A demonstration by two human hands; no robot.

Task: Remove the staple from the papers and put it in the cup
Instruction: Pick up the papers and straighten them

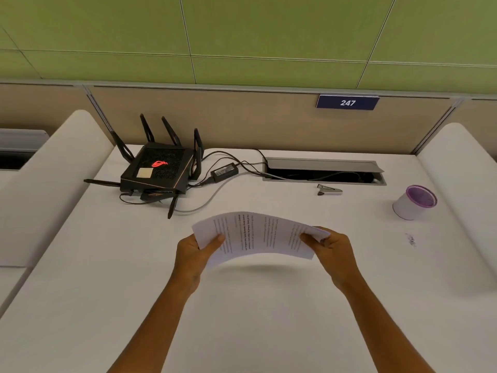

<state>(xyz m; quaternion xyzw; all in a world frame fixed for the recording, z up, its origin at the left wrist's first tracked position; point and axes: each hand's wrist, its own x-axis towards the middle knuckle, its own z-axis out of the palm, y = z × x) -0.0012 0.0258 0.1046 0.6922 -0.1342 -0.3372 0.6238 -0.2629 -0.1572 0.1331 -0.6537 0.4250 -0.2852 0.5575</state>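
Printed white papers point(258, 235) hang bowed above the white desk, held at both ends. My left hand point(195, 254) pinches the left edge and my right hand point(332, 250) grips the right edge, thumbs on top. The staple itself is too small to make out. A white cup with a purple rim point(414, 201) stands at the far right of the desk. A small metal staple remover point(329, 190) lies beyond the papers, in front of the cable hatch.
A black router with antennas point(158, 170) and its power brick and cables point(224, 170) sit at the back left. An open cable hatch point(322, 170) lies at the back. White side dividers point(53, 168) flank the desk. A dark smudge point(411, 239) marks the right.
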